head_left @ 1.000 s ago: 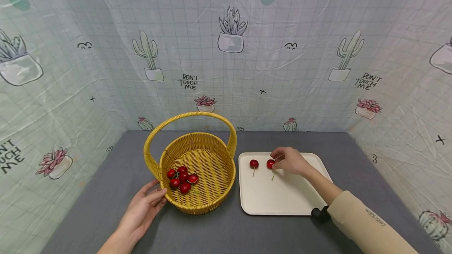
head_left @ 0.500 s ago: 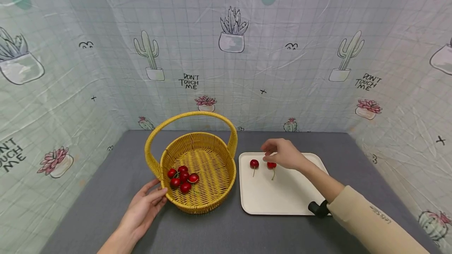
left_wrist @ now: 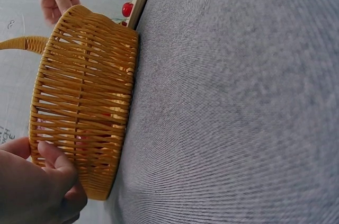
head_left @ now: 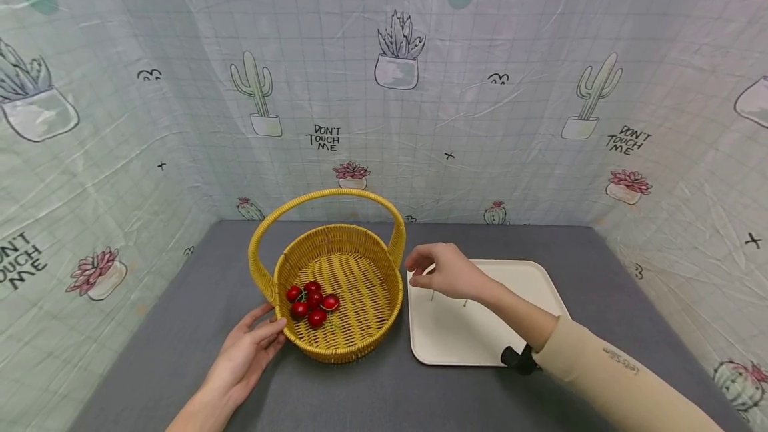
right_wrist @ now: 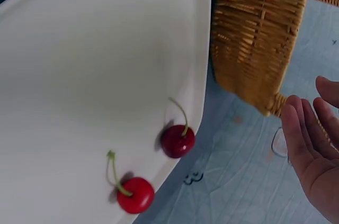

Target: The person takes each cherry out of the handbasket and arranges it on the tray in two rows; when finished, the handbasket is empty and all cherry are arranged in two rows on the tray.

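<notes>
My left hand (head_left: 246, 352) holds the near left side of a yellow wicker basket (head_left: 384, 335), thumb at the rim and fingers against the outer wall. Several red cherries (head_left: 314, 299) lie together in the basket's left part. My right hand (head_left: 447, 272) hovers over the far left corner of a white tray (head_left: 438, 352), its fingers loosely bent with nothing visible between them. In the right wrist view a dark red cherry (right_wrist: 177, 141) and a brighter cherry (right_wrist: 136, 195) lie on the tray, stems attached. The hand hides both fruits in the head view; only stems show.
The basket's tall arched handle (head_left: 327, 193) rises above its bowl, near my right hand. Basket and tray stand side by side on a grey cloth surface (head_left: 372, 399). A patterned curtain (head_left: 444, 105) closes off the back and sides.
My right hand has lifted off the right-hand cherry and moved left, over the tray's left corner towards the basket. Both tray cherries stay in place. My left hand stays at the basket.
</notes>
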The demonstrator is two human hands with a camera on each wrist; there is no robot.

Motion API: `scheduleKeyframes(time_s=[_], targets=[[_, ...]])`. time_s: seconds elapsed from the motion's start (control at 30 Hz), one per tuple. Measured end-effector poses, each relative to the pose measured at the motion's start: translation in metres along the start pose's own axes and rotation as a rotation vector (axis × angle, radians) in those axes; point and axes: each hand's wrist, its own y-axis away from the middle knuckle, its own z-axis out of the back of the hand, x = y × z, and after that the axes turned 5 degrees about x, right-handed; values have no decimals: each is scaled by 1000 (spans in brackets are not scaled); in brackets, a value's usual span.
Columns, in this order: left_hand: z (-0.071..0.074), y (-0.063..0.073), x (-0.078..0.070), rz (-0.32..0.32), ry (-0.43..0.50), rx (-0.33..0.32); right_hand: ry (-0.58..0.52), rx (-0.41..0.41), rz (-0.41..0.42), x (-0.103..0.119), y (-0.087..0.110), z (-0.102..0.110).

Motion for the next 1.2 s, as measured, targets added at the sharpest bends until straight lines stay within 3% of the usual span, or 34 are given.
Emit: scheduleKeyframes(time_s=[0.67,1.2], targets=[[-1,-1,1,-3,12,8,10,72,60,22,-46,-47],[-1,-2,-1,-3,30,5,-18,178,34,24,-83,-80]])
